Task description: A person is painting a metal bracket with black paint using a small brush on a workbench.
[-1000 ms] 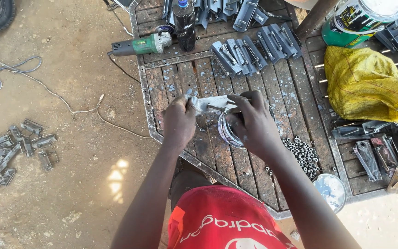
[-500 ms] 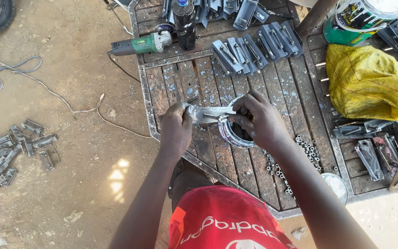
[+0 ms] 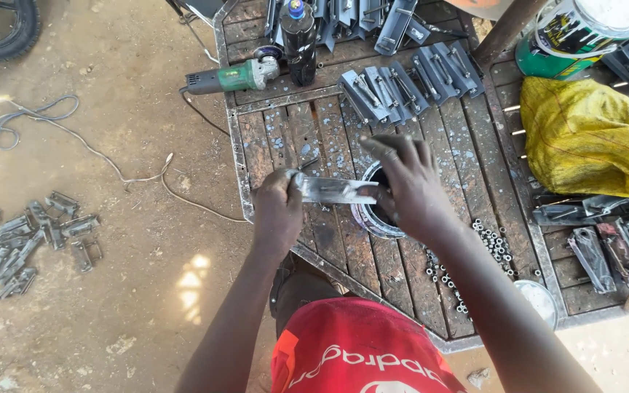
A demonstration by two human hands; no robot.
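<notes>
My left hand (image 3: 277,211) grips the left end of a flat grey metal piece (image 3: 333,191), held level over the wooden bench top (image 3: 329,131). My right hand (image 3: 408,188) closes on the piece's right end, fingers partly spread, above a round tin (image 3: 374,218) with a dark inside. The tin stands on the planks and is half hidden by my right hand. A row of similar grey metal brackets (image 3: 409,84) lies farther back on the bench.
A green angle grinder (image 3: 236,76) and a dark bottle (image 3: 300,40) rest at the bench's far side. Small nuts (image 3: 475,255) lie scattered at right, near a yellow sack (image 3: 591,135) and a paint can (image 3: 584,29). Metal parts (image 3: 27,236) and a cable (image 3: 74,145) lie on the dirt.
Both hands stay on the metal piece. My right hand's fingers have opened out over its right end and the tin, and the view has shifted slightly.
</notes>
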